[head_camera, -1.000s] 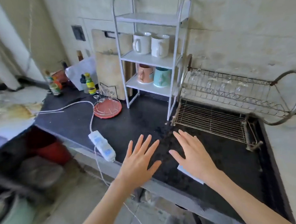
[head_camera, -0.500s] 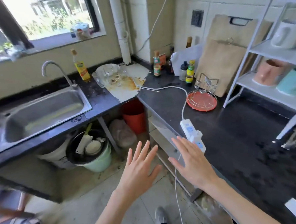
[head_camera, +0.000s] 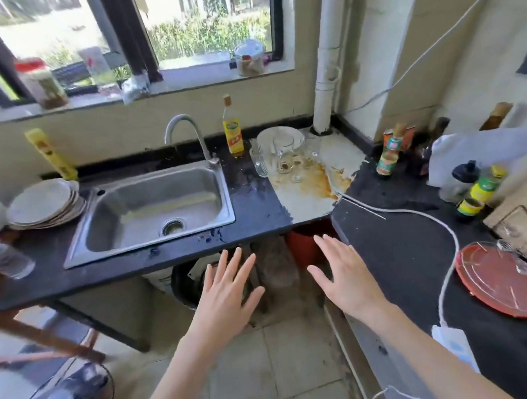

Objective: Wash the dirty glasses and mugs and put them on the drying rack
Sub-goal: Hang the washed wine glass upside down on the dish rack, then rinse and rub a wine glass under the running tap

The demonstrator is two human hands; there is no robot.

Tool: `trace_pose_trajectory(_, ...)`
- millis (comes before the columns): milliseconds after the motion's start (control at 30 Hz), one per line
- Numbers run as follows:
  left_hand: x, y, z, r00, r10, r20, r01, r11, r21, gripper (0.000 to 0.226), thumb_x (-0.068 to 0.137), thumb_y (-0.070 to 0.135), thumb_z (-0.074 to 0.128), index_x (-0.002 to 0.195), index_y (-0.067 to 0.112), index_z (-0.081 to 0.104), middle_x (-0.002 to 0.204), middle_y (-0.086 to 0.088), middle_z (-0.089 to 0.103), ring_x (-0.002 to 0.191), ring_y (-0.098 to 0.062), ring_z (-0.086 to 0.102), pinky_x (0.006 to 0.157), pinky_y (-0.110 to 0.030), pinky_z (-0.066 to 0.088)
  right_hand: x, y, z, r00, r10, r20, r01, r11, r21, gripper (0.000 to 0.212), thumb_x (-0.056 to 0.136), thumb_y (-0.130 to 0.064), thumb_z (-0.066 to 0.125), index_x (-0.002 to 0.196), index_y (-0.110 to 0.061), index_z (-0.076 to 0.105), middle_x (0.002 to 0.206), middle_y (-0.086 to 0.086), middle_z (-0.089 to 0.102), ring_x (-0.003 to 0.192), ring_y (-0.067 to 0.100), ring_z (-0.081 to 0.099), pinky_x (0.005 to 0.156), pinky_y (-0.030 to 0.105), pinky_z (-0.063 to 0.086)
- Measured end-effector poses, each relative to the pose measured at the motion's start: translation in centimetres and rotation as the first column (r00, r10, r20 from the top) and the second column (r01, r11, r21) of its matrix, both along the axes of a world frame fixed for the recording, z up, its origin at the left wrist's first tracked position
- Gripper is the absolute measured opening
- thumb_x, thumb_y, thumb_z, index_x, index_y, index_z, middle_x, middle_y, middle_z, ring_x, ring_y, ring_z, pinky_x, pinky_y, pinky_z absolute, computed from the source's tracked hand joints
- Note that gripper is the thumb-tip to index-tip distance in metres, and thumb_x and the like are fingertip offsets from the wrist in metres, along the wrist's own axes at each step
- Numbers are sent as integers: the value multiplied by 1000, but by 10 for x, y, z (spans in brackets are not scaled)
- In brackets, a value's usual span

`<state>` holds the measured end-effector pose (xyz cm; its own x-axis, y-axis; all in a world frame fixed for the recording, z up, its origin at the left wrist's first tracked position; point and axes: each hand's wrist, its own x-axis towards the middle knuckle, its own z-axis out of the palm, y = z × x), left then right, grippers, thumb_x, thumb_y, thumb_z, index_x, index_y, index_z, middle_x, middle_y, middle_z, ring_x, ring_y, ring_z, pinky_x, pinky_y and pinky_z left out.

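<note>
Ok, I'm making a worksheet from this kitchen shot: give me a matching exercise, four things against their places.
Things:
1. stack of plates
2. yellow bottle
3. dirty glasses
4. red round tray

Places:
A. on the stained counter right of the sink
B. on the dark counter at far right
C. left of the sink
D. behind the sink's right corner, by the tap

Pairs: 1-C, 2-D, 3-A, 4-B

Both forearms extended forward, palms down, held in the air in front of the sink (head_camera: pixel 153 211) counter edge. Left hand (head_camera: pixel 227 292) flat, fingers straight and spread, holding nothing. Right hand (head_camera: pixel 347 274) the same, fingers splayed, to the sink's right. Hands apart, not touching.
</note>
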<state>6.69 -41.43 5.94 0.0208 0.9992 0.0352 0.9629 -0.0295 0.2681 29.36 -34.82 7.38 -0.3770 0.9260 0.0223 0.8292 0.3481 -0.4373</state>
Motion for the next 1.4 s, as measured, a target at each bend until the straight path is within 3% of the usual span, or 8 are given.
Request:
trace_pose_trajectory(200, -29, 85, -12, 999, 2, -35, -4, 999, -52, 103, 59, 80, -27, 148, 36, 1, 158, 5, -7, 140, -17, -22, 112, -37, -13, -33, 100, -2, 1000, -15, 7, 15, 1000, -22, 58, 97, -43, 40, 148, -19, 24, 154, -1, 26, 143, 16, 21, 116, 29, 12)
trace_pose_trajectory(433, -66, 212, -20, 996, -87, -22, 87, 996, -13, 83, 76, 73, -5, 148, 33, 2, 151, 6, -18, 138, -19, -24, 110, -36, -11, -65, 222, -9, 994, -99, 34, 100, 995, -28, 59, 97, -39, 42, 148, -18, 22, 154, 0, 26, 142, 17, 22, 115, 30, 17)
trace_pose_trajectory(600, -94, 279, -28, 987, -121, -104, 119, 992, -29, 68, 93, 61, 5, 143, 22, 32, 151, -7, 27, 137, -31, 19, 104, -48, 21, -90, 298, -19, 987, -117, 112, 119, 993, -12, 59, 96, -41, 43, 147, -17, 25, 151, 2, 33, 138, 19, 31, 112, 32, 27)
trace_pose_trajectory(767, -106, 313, -46, 988, -121, -95, 113, 990, -89, 65, 95, 59, 9, 142, 21, 33, 149, -9, 31, 135, -35, 27, 102, -52, 28, -96, 359, -25, 969, -180, 171, 185, 982, -18, 59, 96, -38, 46, 146, -15, 26, 150, 5, 33, 136, 20, 35, 108, 32, 33)
trace_pose_trajectory(1000, -97, 346, -67, 1000, -6, 22, 8, 993, -115, 85, 82, 71, -8, 148, 25, 20, 154, 1, 3, 141, -25, -7, 111, -41, 0, -90, 441, -47, 964, -159, 212, 189, 974, -128, 78, 90, -45, 55, 149, -13, 17, 154, 10, 23, 137, 27, 32, 107, 41, 36)
trace_pose_trajectory(1100, -80, 351, -70, 994, 84, 70, -70, 982, -176, 83, 84, 70, -6, 148, 25, 23, 155, 0, 10, 143, -25, 0, 112, -42, 4, -90, 461, -58, 974, -92, 208, 137, 967, -213, 84, 89, -47, 56, 150, -10, 12, 155, 13, 20, 142, 28, 24, 111, 40, 29)
trace_pose_trajectory(1300, -55, 347, -77, 986, 165, 30, -149, 941, -303, 63, 94, 56, 11, 142, 21, 32, 149, -9, 35, 136, -33, 33, 105, -48, 27, -83, 468, -64, 988, -63, 140, 86, 983, -162, 74, 86, -39, 63, 144, -8, 29, 142, 11, 39, 130, 26, 38, 104, 36, 35)
trace_pose_trajectory(1400, -54, 346, -78, 972, 220, 79, -186, 933, -309, 68, 88, 57, 15, 148, 24, 19, 156, -2, 8, 145, -25, 3, 113, -38, 3, -83, 459, -63, 995, 1, 97, 18, 981, -191, 72, 86, -40, 63, 144, -12, 31, 142, 8, 40, 130, 23, 40, 105, 34, 34)
